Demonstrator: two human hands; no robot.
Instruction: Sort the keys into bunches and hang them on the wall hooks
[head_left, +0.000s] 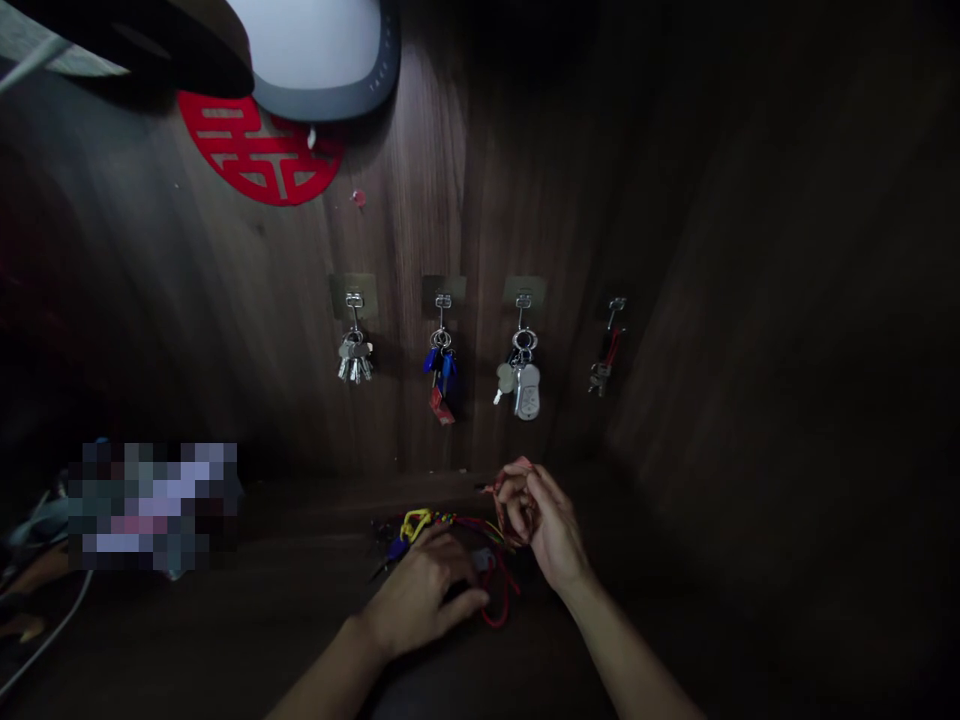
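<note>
On the dark wooden surface lies a small heap of keys and braided cords, with a yellow cord (416,524) and a blue-headed key (397,548) at its left side. My left hand (431,590) rests over the heap, its thumb held apart from the other fingers; the fingertips are partly hidden. Beside the thumb a red cord loop (496,615) sticks out to the right. My right hand (544,525) is raised just right of the heap, fingers curled and pinched on an orange-red cord (499,500). What else may be inside that hand is hidden.
Key bunches hang from hooks on the wooden wall: silver keys (355,360), blue-headed keys (441,362), a grey remote fob (528,390) and keys on a red strap (600,375). Above are a red paper cutout (262,150) and a cap (322,60). A white cable (56,630) runs lower left.
</note>
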